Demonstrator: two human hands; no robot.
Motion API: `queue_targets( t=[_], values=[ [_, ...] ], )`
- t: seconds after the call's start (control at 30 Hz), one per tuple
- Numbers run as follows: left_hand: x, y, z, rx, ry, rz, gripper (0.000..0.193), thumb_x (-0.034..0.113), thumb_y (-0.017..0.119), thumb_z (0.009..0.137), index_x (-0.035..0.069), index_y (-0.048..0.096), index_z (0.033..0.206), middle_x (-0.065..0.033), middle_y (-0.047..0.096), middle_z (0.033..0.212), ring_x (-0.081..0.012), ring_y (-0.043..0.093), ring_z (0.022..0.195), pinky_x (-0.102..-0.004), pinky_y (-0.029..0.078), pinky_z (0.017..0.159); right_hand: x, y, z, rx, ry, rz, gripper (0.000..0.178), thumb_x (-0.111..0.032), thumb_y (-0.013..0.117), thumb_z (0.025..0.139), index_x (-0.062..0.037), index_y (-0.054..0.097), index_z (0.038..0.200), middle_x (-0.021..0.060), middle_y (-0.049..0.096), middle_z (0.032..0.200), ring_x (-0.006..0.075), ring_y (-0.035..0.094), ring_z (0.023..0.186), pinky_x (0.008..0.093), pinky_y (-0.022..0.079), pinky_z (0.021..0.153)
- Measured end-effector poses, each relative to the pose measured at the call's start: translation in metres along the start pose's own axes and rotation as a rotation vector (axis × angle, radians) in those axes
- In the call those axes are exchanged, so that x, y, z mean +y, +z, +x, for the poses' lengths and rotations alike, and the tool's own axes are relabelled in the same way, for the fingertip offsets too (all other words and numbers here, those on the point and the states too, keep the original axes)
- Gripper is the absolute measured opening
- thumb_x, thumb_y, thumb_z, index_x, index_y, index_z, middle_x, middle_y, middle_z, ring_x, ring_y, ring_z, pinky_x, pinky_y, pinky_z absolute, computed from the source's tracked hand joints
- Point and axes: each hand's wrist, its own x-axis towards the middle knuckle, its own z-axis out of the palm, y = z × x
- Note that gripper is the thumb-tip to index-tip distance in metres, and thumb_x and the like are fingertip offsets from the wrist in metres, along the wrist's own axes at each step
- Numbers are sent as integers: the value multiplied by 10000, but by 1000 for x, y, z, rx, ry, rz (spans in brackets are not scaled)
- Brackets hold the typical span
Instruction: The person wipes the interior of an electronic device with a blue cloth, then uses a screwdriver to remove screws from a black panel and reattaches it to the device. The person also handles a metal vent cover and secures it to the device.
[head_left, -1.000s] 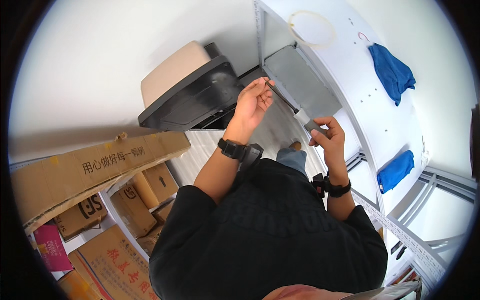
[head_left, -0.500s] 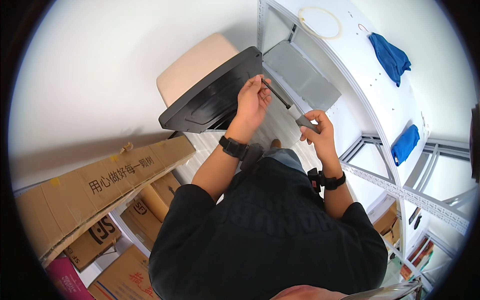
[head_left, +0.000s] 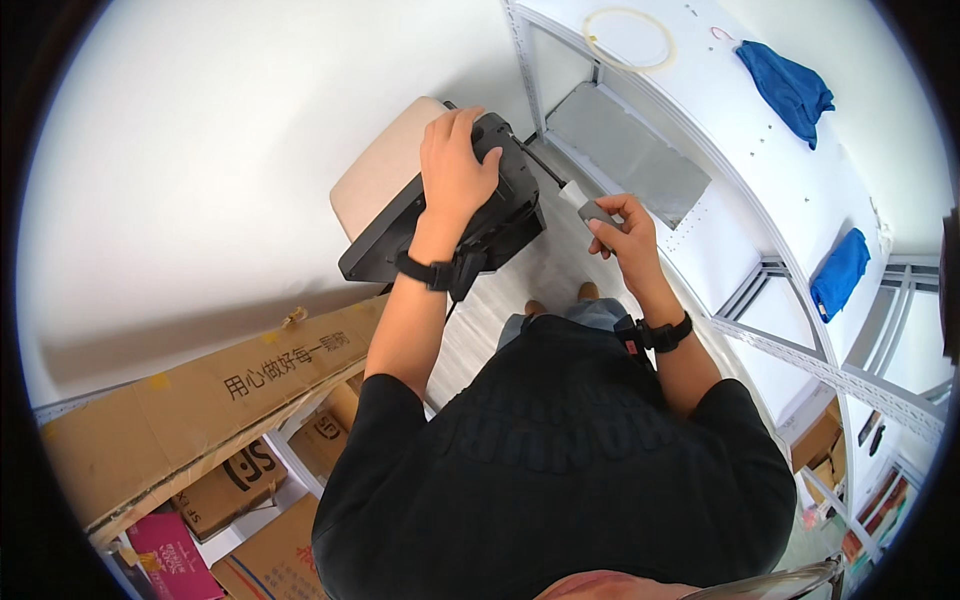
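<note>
A dark grey office chair base (head_left: 470, 225), with its beige seat cushion (head_left: 385, 175) turned toward the white wall, is held tilted above the pale floor, just left of the white metal shelving (head_left: 700, 190). A screwdriver (head_left: 572, 195) with a grey handle is aimed at the upper right edge of the chair's underside, its thin shaft reaching the plastic there. For a clean drive, the shaft is best kept in line with the fastener and the chair pressed steady. The left hand (head_left: 455, 165) is laid flat on the underside, fingers spread and curled over the far edge, forearm extended. The right hand (head_left: 622, 232) is wrapped around the handle, fingers closed on it, wrist bent inward.
</note>
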Motion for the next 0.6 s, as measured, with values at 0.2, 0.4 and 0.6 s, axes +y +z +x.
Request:
queue_targets(
  t=[0.2, 0.4, 0.6],
  values=[
    [-19, 25, 13, -288, -41, 88, 432, 144, 756, 677, 119, 647, 1094, -71, 657, 961, -272, 604, 947, -392, 424, 848, 4, -4, 14, -41, 1, -2, 287, -81, 682, 802, -17, 566, 1057, 58, 580, 942, 113, 606, 591, 219, 400, 479],
    [-16, 31, 12, -307, -123, 96, 355, 119, 727, 699, 172, 681, 1048, -39, 663, 977, -231, 607, 945, -360, 353, 900, 2, 0, 20, -27, 4, -36, 281, -65, 680, 795, -13, 572, 1049, 64, 572, 968, 112, 598, 580, 227, 425, 495],
    [-13, 33, 13, -292, -151, 107, 308, 90, 709, 713, 170, 701, 1010, -27, 665, 972, -205, 603, 959, -352, 351, 877, 8, 6, 26, -52, -230, -243, 371, 11, 675, 737, -31, 549, 1084, 73, 545, 1025, 135, 610, 784, 250, 475, 609]
  ],
)
